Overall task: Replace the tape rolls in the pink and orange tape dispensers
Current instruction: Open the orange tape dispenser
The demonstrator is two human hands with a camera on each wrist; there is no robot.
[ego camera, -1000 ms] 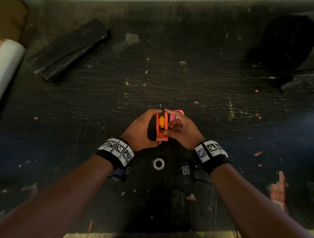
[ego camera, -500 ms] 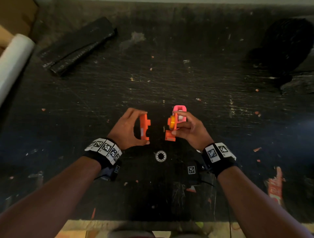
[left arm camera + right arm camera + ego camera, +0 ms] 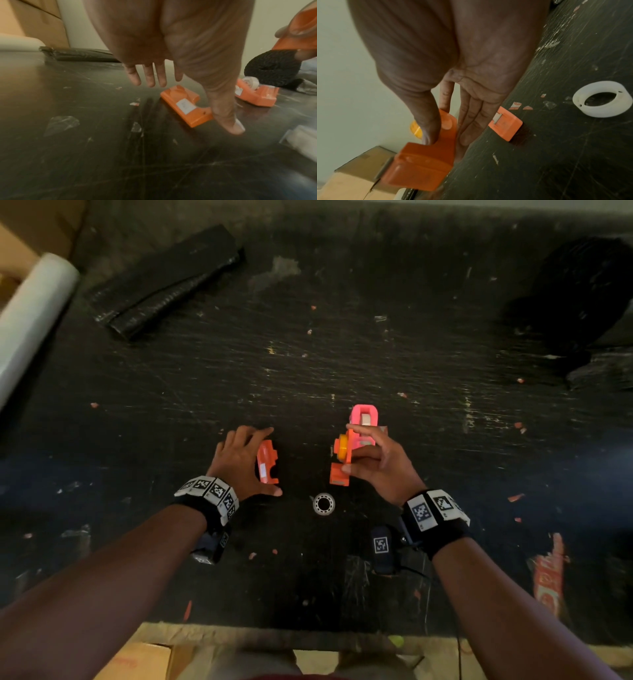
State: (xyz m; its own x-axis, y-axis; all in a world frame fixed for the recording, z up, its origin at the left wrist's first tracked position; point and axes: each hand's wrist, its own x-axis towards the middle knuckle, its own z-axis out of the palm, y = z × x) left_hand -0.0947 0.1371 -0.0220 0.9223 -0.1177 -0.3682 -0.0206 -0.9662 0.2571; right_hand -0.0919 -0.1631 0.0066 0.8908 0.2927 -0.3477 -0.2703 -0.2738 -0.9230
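**Fingers apart on left, pinched on right: orange dispenser split open**

Fingers of the left hand [image 3: 239, 460] are spread and relaxed over one loose orange plastic dispenser half [image 3: 268, 463] lying at centre. Lower centre lies one white empty tape core [image 3: 323, 503]. Right of centre, the right hand [image 3: 380, 463] pinches the other orange half with its yellow hub [image 3: 340, 455]. One pink plastic tape dispenser [image 3: 364, 419] stands behind, apparently unopened. Judging by this, no fresh roll is fitted yet.

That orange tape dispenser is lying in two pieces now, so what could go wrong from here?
The right hand pinches one orange dispenser half by thumb and fingertips only; it might slip. The loose yellow hub on it could drop out. The other orange half lies on the scratched black table under the open left hand, easily knocked.
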